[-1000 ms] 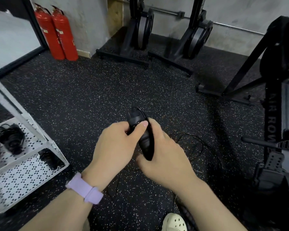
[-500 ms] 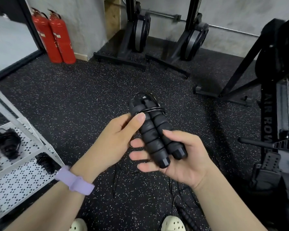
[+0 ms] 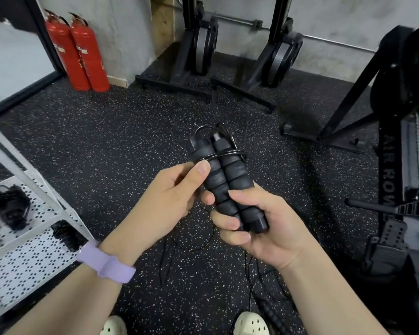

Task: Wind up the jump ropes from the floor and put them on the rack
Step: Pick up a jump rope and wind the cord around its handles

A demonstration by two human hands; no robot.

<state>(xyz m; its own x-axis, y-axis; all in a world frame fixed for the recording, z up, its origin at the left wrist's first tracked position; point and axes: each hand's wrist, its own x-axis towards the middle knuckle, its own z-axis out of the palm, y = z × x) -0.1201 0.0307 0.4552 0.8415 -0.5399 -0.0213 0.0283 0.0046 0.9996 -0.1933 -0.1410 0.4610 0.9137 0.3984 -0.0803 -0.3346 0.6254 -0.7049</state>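
Note:
Two black foam jump rope handles (image 3: 228,180) lie side by side, held up in front of me, with thin black cord looped a few turns around their upper ends. My right hand (image 3: 261,226) grips the lower ends. My left hand (image 3: 169,197) holds the left handle, thumb pressed just under the cord turns. Loose cord (image 3: 196,228) hangs below my hands and trails onto the floor. Another black rope handle (image 3: 273,315) lies on the floor by my right foot. The white perforated rack (image 3: 34,238) stands at the left with wound black ropes (image 3: 10,206) on its shelves.
Two red fire extinguishers (image 3: 78,52) stand at the back wall. Black upright machines (image 3: 198,49) line the back. A rowing machine (image 3: 402,189) fills the right side. The floor is black speckled rubber. My pale clogs (image 3: 249,325) show at the bottom edge.
Both hands lifted the handles from low near the floor to in front of me. The handles turned lengthwise into view, and my right hand closed more firmly around their lower ends.

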